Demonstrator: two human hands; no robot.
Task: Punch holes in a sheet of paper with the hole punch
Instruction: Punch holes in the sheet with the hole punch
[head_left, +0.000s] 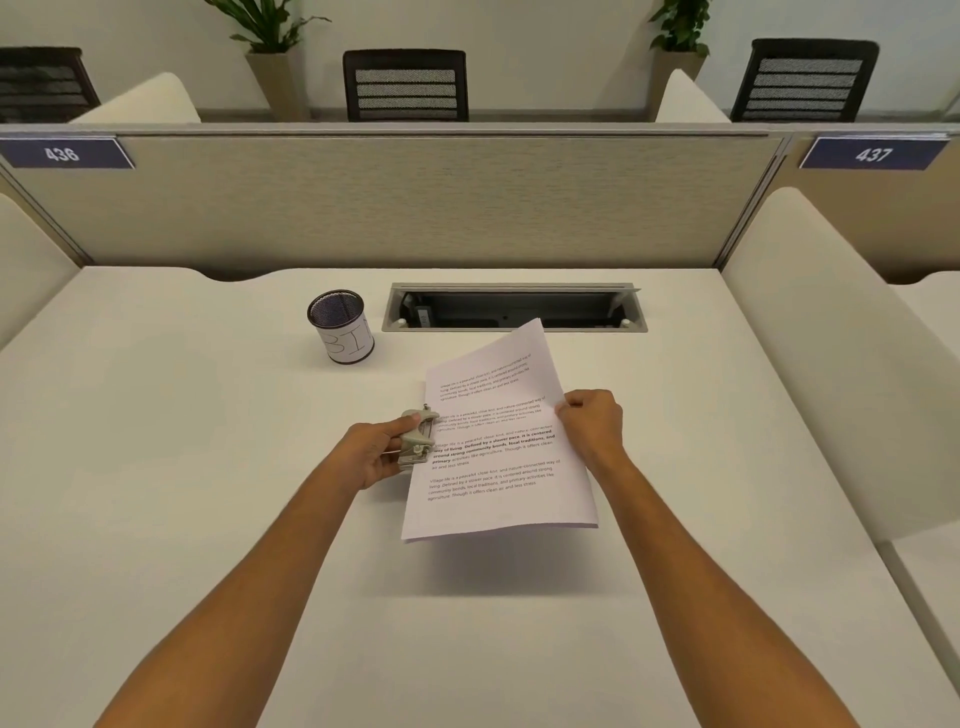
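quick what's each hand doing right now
Left hand: closed on the hole punch.
Right hand: closed, pinching the right edge of the sheet of paper.

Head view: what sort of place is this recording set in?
Probably an open-plan office or study hall: numbered desk signs on fabric partitions, mesh-backed office chairs, and a desk cable box.

White sheet (black print), grey hole punch, black mesh cup.
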